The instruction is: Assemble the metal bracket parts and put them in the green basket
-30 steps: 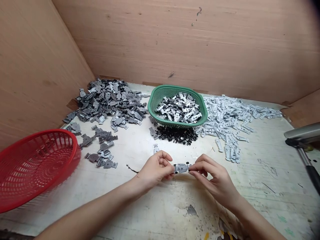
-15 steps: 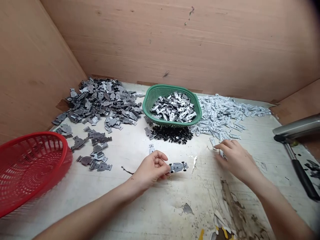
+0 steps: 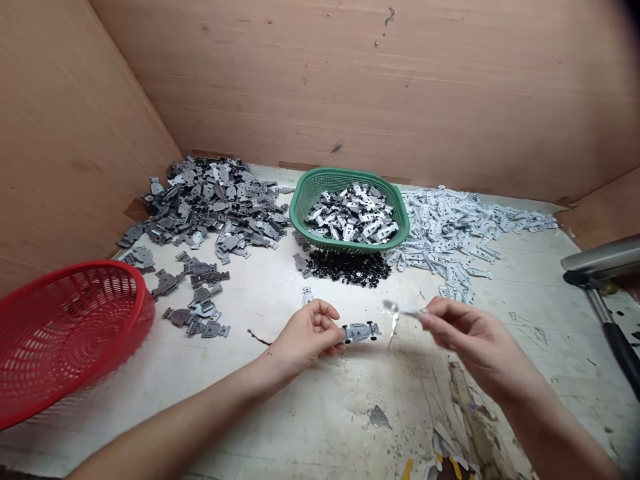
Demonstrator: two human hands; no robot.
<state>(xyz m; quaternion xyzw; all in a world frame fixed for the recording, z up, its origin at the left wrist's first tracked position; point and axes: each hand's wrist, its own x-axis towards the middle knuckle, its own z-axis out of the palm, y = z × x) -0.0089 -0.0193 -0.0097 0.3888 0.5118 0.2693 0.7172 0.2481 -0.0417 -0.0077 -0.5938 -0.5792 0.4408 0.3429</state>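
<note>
My left hand (image 3: 306,335) pinches one end of a small dark grey metal plate (image 3: 361,331) fitted with black pieces, held just above the white table top (image 3: 280,400). My right hand (image 3: 467,337) is closed on a thin light grey metal strip (image 3: 400,308), which is blurred and points left toward the plate. The strip's tip hangs a short way right of the plate, apart from it.
A green basket (image 3: 303,200) of assembled parts stands at the back, small black pieces (image 3: 350,268) in front of it. Dark grey plates (image 3: 210,203) are heaped at left, light strips (image 3: 450,230) at right. A red basket (image 3: 65,327) lies far left, a metal tool (image 3: 605,267) far right.
My right hand let go of the plate, reached to the pile of light strips at right, took one, and has come back toward the plate. My left hand kept hold of the plate.
</note>
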